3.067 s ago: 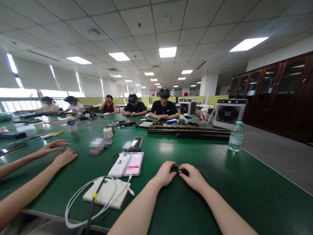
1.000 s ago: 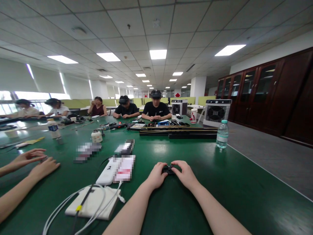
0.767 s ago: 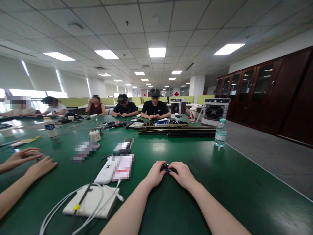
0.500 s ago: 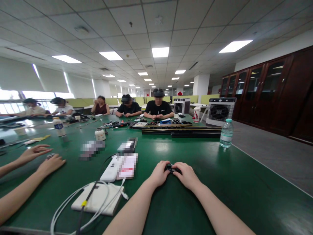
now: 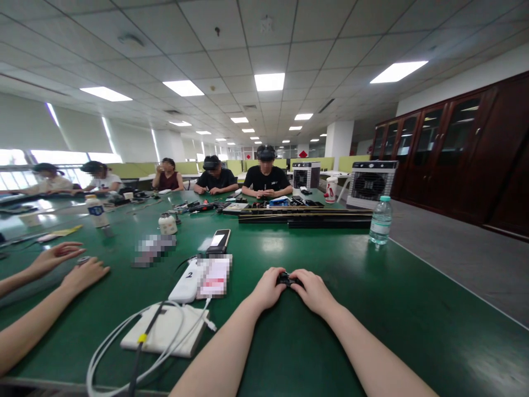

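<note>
Between my two hands, low over the green table [image 5: 306,336], is a small black object [image 5: 285,280]; its kind is too small and covered to make out. My left hand [image 5: 268,288] has its fingers curled round the object's left side. From the right, my right hand [image 5: 313,288] grips it with thumb and fingers. Much of the object is hidden under the fingers. To the left of my hands lie a pink-screened phone [image 5: 214,275] and a white power bank [image 5: 185,282] marked 2.
A water bottle [image 5: 381,220] stands at the right edge. Black bars [image 5: 264,217] lie across the table ahead. A white box [image 5: 155,333] with coiled cables is at near left. A co-worker's hands [image 5: 85,275] rest at far left; other people sit opposite.
The camera view has shifted slightly, so the scene sits a little higher in the picture. Both my hands keep their hold on the small black object, with hardly any visible movement.
</note>
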Tool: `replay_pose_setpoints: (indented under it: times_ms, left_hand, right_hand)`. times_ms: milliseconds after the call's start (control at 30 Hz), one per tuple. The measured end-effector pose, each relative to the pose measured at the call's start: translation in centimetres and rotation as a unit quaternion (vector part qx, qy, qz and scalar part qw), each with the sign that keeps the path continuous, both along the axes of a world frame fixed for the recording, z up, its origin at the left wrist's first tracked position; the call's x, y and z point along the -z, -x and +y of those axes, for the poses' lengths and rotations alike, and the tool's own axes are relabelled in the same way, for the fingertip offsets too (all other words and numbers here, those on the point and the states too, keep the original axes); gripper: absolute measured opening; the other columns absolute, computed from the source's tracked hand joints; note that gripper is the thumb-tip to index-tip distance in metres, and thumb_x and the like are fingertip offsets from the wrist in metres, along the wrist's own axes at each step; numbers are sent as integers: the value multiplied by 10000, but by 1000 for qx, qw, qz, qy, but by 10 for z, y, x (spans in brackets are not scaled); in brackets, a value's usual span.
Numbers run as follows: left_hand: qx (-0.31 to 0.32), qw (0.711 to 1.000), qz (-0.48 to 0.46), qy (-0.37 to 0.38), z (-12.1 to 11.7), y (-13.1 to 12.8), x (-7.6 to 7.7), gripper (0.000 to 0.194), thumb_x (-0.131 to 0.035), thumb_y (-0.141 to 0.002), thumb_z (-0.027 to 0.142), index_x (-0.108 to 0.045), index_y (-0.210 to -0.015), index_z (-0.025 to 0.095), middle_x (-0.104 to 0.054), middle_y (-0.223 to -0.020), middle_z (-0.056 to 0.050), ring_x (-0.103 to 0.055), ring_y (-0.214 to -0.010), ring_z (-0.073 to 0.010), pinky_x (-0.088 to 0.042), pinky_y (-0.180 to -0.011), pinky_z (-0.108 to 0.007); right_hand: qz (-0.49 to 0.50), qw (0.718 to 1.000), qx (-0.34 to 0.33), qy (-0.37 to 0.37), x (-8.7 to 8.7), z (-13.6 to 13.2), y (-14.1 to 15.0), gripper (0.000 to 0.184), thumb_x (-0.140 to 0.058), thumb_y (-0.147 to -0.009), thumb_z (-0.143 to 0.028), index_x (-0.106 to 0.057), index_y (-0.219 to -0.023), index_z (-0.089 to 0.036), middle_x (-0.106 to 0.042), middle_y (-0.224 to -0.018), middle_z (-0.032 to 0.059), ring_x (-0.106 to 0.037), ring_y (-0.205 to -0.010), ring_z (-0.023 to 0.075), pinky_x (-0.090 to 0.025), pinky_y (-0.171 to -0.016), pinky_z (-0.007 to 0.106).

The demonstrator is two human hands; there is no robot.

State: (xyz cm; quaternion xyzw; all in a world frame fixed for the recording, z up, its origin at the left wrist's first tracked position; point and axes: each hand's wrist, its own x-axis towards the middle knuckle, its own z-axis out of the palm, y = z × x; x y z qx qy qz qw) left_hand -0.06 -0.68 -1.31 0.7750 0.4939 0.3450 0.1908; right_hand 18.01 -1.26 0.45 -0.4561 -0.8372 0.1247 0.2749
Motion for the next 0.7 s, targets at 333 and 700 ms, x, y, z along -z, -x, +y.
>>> replay_pose_setpoints:
  times_ms: [333,700]
  left_hand:
    - [1,1000,4,-5,0,-1,0,373,-574,-763,95,-572,-1128,170,-590,-1122,-90,-538,-1064,-223,-401,-999,-373]
    - [-2,1000,4,-2,-2,-1,-1,369,-587,-757,100,-573,-1119,173,-598,-1091,-82,-545,-1037,-222,-415,-982,-374]
  right_hand:
    - [15,1000,7,-9,0,1,2,197,-495,-849,-245,-618,-1004,-237,-661,-1071,52,-572,-1025,221,-420,-918,391]
    - [4,1000,5,-20,4,4,0,187,-526,-831,-236,-631,-986,-245,-651,-1122,56,-564,-1063,231,-414,-941,416]
